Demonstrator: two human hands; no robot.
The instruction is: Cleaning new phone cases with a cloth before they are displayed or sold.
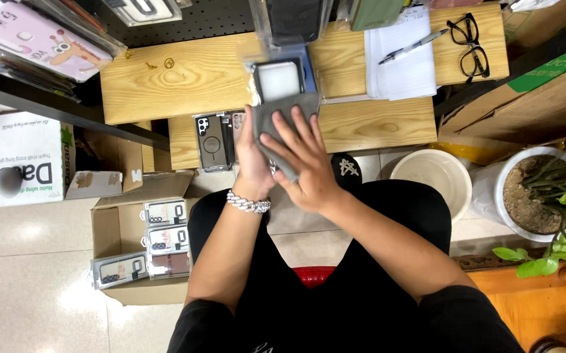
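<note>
Head view: my two hands wrap a soft grey cloth around a small square device.
My left hand grips underneath; my right hand lies open on top. The brown cardboard box holds packed phone cases.

Glasses and pen on shelf, box left of knees, pot right

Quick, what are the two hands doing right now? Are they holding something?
Left hand: closed around the phone, holding it from behind.
Right hand: fingers spread flat, pressing the grey cloth against the phone, not gripping.
</note>
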